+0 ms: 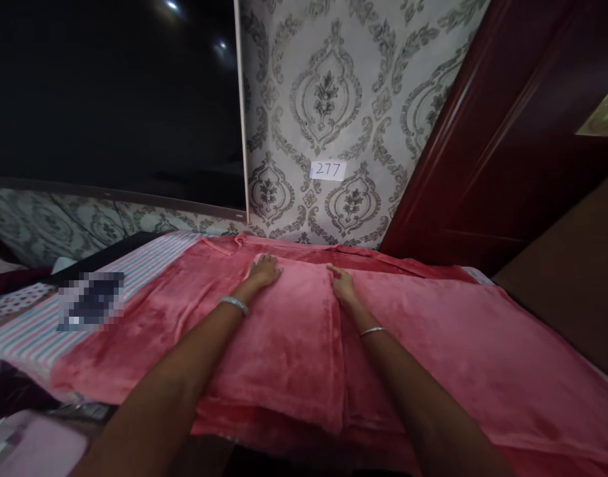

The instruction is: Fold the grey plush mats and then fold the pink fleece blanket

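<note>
A pink fleece blanket [433, 344] lies spread over the surface in front of me, with a folded pink panel [288, 338] on top in the middle. My left hand [264, 270] rests flat on the far left corner of that folded panel, fingers stretched out. At the panel's far right edge, my right hand [342, 286] presses on the fabric with fingers extended. Both wrists wear a silver bangle.
A striped pink and white sheet [45, 331] shows under the blanket at the left. A dark screen [109, 99] hangs on the patterned wall, with a small label reading 277 [328, 169]. A dark red door [507, 132] stands at the right.
</note>
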A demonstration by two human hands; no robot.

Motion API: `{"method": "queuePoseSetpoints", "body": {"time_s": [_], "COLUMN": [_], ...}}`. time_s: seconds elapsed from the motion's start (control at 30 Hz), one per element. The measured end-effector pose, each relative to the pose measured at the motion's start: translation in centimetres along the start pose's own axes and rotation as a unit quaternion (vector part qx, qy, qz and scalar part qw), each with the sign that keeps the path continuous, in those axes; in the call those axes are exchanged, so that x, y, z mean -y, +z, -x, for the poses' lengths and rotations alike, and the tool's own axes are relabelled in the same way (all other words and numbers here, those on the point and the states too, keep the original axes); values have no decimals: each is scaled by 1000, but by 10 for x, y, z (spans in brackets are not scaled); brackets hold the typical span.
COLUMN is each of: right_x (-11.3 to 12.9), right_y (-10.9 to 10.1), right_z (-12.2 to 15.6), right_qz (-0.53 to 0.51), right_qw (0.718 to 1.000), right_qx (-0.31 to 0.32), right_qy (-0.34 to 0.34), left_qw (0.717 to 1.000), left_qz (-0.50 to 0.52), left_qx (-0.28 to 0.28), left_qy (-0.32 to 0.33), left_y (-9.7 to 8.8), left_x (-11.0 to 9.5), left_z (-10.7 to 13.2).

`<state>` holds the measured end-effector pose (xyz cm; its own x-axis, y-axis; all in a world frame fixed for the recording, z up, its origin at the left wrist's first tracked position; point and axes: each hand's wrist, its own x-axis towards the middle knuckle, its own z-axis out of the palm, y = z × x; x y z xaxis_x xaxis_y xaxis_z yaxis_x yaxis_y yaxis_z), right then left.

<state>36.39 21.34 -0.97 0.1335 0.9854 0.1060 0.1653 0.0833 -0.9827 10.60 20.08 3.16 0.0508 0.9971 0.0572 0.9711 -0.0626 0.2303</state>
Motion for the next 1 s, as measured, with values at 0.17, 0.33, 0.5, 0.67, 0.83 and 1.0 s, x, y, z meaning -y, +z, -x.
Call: {"method": "queuePoseSetpoints", "body": {"time_s": [0.17,0.33,0.5,0.67,0.83,1.0], "right_x": [-19,-21,-32,-45,-46,-41], "right_y": [0,4,7,6,4,2], "right_z": [-8,-20,-13,-3,-3,-2], "right_qz": [74,123,147,146,157,160], "right_qw": [996,990,986,985,982,979], "right_qx": [-45,-68,-80,-82,-57,12], "right_qy": [5,-16,-18,-38,-94,-128], "left_qw": [999,998,991,982,978,977], "left_qz": [-27,-53,-38,-30,12,49], "left_qx": [-19,-36,-130,-147,-115,-79], "left_qy": [-17,-8,-12,-116,-173,-190], "left_y": [28,37,32,21,17,15], "left_x": [7,11,12,17,25,34], "left_z": [7,6,12,17,10,3]}}
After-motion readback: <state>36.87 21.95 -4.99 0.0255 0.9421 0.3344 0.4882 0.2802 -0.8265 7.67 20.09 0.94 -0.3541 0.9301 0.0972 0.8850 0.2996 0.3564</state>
